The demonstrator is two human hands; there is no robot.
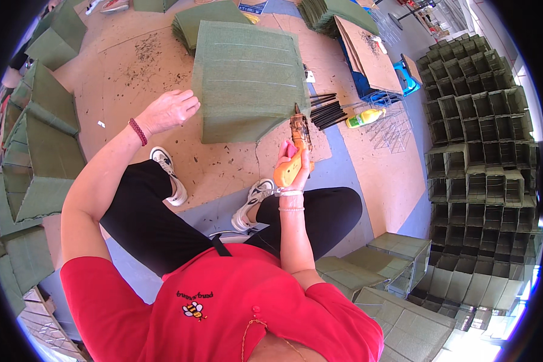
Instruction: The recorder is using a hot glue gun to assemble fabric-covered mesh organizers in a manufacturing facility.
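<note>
My right hand (292, 160) grips an orange glue gun (294, 170), its dark nozzle aimed forward at the right edge of a green mesh-covered box (247, 81). Pale stripes run across the box's upper face. Beside the box's left edge is my left hand (174, 110), its fingers curled closed; whether anything small is in them is hidden. Black glue sticks (328, 114) lie in a bundle to the right of the gun. A yellow bottle with a green label (365, 118) rests on its side beyond them.
Dark scraps (145, 60) litter the cardboard floor covering. Stacked green boxes (476, 157) rise at the right, with more green boxes (48, 120) at the left. At the far right, cardboard sheets (368, 60) lean on a blue crate (368, 90). Wire frames (395, 130) lie near the bottle.
</note>
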